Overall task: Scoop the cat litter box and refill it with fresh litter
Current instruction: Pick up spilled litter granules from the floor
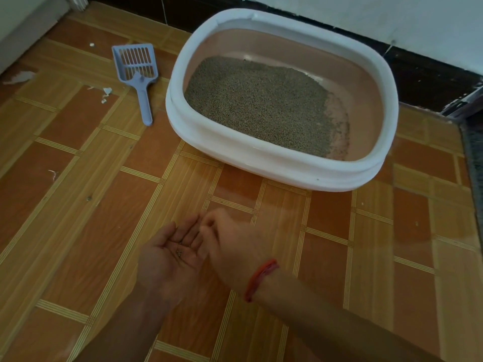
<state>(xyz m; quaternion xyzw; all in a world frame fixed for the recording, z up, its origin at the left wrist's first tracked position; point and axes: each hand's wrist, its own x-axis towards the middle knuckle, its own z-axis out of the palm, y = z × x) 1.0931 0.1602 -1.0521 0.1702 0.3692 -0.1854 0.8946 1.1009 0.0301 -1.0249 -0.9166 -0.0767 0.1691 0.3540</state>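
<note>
A white-rimmed litter box (209, 131) with a pink inner wall stands on the floor at upper centre. Grey-brown litter (258, 103) covers most of its bottom, leaving a bare strip at the right. A lilac slotted scoop (137, 71) lies flat on the floor left of the box, handle toward me. My left hand (172, 254) is held palm up over the floor in front of the box, with a few litter grains (179, 250) on the palm. My right hand (232, 244), blurred and with a red thread on the wrist, touches the left hand's fingers; its own fingers are unclear.
The floor is orange-brown wood-pattern tile. White scraps (105, 94) lie on it at the left. A dark skirting and white wall (366, 19) run behind the box. A grey mat edge (474, 163) shows at the right.
</note>
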